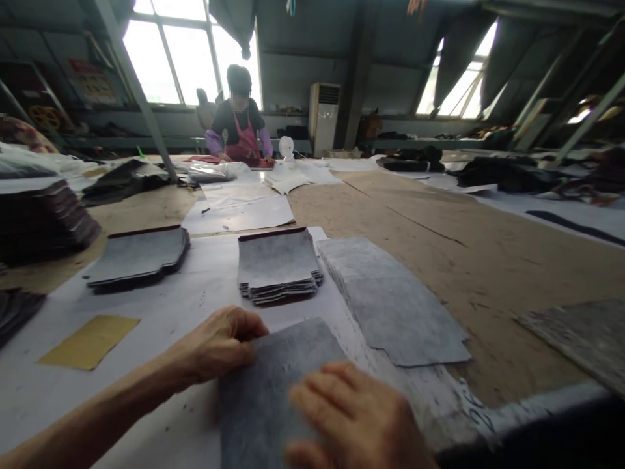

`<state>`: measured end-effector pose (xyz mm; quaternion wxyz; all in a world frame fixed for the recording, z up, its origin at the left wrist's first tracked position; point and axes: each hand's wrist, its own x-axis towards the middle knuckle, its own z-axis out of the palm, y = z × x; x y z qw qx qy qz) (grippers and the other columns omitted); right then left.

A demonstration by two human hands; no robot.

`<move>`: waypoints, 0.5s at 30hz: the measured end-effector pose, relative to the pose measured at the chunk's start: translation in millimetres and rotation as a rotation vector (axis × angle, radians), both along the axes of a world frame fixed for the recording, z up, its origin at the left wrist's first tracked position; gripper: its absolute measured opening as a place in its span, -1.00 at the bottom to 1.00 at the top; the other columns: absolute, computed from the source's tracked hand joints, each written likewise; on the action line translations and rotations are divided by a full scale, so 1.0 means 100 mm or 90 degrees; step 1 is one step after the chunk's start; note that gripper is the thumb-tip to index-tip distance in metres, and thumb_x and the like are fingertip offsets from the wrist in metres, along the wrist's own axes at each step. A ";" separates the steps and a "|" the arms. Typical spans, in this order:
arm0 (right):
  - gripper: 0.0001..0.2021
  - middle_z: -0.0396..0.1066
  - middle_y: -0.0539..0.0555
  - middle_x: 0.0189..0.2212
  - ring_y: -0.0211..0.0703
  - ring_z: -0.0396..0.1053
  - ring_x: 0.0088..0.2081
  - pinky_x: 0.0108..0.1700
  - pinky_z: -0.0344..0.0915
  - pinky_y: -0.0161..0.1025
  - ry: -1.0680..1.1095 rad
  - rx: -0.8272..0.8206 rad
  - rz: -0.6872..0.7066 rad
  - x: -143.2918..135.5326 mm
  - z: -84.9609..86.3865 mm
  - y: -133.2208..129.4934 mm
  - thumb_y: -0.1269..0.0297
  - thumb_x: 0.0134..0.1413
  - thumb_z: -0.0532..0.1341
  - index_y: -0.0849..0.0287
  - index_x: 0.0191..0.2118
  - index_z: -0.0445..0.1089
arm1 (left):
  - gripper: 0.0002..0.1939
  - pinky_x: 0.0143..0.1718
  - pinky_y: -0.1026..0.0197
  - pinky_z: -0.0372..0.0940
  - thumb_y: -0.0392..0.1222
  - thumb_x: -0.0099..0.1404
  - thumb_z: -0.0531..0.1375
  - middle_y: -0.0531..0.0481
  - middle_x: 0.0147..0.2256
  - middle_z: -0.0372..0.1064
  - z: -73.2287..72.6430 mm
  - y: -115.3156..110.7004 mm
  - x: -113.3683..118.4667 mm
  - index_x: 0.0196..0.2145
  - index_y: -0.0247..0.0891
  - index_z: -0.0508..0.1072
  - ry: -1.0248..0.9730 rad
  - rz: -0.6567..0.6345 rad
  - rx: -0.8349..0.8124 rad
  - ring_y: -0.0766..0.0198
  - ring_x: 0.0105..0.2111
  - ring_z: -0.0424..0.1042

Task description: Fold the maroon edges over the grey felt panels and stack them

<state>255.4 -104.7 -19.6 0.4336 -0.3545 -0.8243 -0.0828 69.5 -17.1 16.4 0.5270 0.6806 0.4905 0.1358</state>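
Note:
My left hand (219, 342) is closed in a pinch at the upper left corner of a grey fabric piece (273, 384). Over the right side of that piece lies my right hand (361, 410), slightly blurred. Its fingers point left, with the thumb apart from them, and nothing shows in its grasp. The near end of the piece runs out of view. Just beyond my hands sits a stack of grey pieces (278, 260) with a dark folded far edge. To the right, several larger flat grey pieces (390, 299) lie fanned out, with notched near corners.
Another stack of dark-edged pieces (139, 254) sits at left, near a yellow card (90, 340). White paper (180, 312) covers part of the brown table (390, 208). A tall dark stack (43, 218) stands far left. Across the table, a person (241, 127) in a pink apron works.

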 end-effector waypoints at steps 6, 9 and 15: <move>-0.76 0.38 0.18 -0.36 -0.07 0.28 -0.30 -0.30 0.30 -0.16 -0.142 -0.088 -0.046 0.23 -0.06 0.10 0.46 0.10 0.00 0.31 -0.28 0.41 | -0.64 -0.53 0.30 0.13 -0.34 -0.14 -0.04 0.04 -0.49 0.41 0.11 0.02 -0.01 -0.42 -0.20 0.47 0.208 -0.033 0.200 0.22 -0.47 0.38; -0.75 0.39 0.21 -0.33 -0.04 0.27 -0.31 -0.36 0.28 -0.15 -0.091 0.029 -0.087 0.10 -0.26 0.03 0.47 0.06 0.00 0.34 -0.30 0.42 | -0.64 -0.43 0.24 0.16 -0.33 -0.12 0.01 0.03 -0.44 0.40 0.13 0.01 0.11 -0.35 -0.15 0.45 0.319 -0.037 0.330 0.20 -0.42 0.35; -0.76 0.41 0.22 -0.38 -0.05 0.34 -0.35 -0.42 0.28 -0.19 -0.124 0.086 -0.133 0.01 -0.27 -0.06 0.59 -0.04 0.03 0.41 -0.31 0.43 | -0.79 -0.43 0.21 0.08 -0.29 -0.07 0.08 0.00 -0.48 0.37 0.15 0.02 0.34 -0.41 -0.20 0.42 0.386 -0.128 0.441 0.20 -0.46 0.31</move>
